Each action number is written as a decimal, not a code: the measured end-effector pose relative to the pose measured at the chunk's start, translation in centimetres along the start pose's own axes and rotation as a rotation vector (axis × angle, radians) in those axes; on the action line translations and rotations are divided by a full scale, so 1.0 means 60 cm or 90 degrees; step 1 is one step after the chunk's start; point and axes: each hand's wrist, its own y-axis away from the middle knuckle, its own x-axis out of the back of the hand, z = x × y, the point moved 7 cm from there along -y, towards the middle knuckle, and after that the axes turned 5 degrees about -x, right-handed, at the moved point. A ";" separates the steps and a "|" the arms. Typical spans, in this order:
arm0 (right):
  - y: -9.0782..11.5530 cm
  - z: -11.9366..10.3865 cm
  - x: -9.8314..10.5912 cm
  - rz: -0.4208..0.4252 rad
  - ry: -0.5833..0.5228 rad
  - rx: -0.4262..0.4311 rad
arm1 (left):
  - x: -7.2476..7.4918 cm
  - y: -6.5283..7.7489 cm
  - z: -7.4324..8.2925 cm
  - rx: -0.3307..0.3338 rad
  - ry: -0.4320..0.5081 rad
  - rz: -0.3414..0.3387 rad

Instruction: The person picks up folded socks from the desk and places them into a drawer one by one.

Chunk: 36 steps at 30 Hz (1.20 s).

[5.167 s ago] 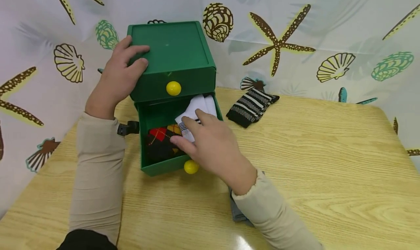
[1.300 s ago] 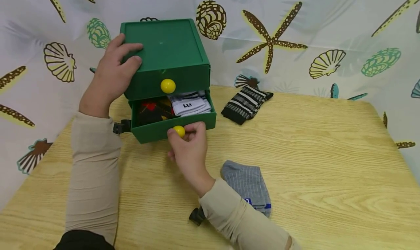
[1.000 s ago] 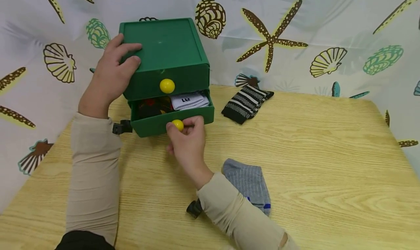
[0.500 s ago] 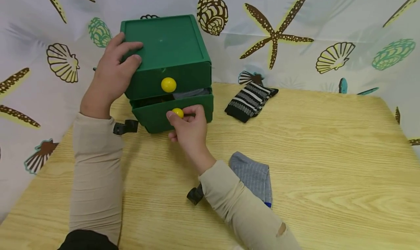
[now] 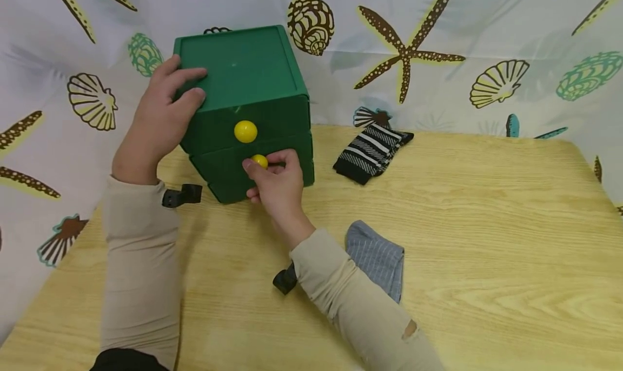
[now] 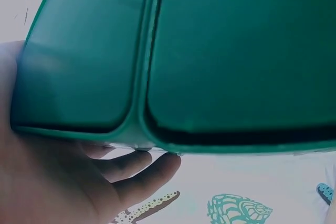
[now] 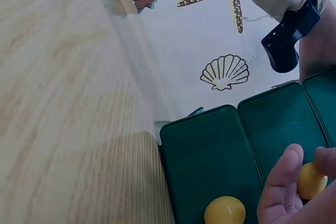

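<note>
A green drawer chest (image 5: 243, 63) stands on the table against the curtain, its drawers pushed in. My left hand (image 5: 167, 108) rests on the chest's upper left edge, fingers spread over the top; in the left wrist view the hand (image 6: 68, 184) lies along its green side. My right hand (image 5: 279, 190) pinches the yellow knob (image 5: 260, 161) of the middle drawer between thumb and fingers. In the right wrist view another yellow knob (image 7: 224, 211) shows on the panel nearer the table. The drawers' insides are hidden.
Black-and-white striped socks (image 5: 373, 152) lie right of the chest near the curtain (image 5: 438, 25). Grey socks (image 5: 377, 257) lie just right of the right sleeve (image 5: 331, 273), partly covered by it. Yellow wooden tabletop (image 5: 486, 214) stretches to the right.
My right hand has left the socks inside the drawer, taken the knob and pushed the middle drawer in until its front is flush. My left hand has stayed on the chest.
</note>
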 end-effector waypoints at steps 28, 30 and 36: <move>0.004 0.020 0.026 -0.118 0.245 -0.176 | 0.003 -0.001 -0.007 0.001 0.002 -0.002; 0.004 0.031 0.028 -0.116 0.219 -0.198 | 0.003 -0.001 -0.007 -0.003 0.006 0.000; 0.003 0.047 0.036 -0.077 0.191 -0.199 | -0.003 -0.004 -0.005 -0.007 0.013 -0.009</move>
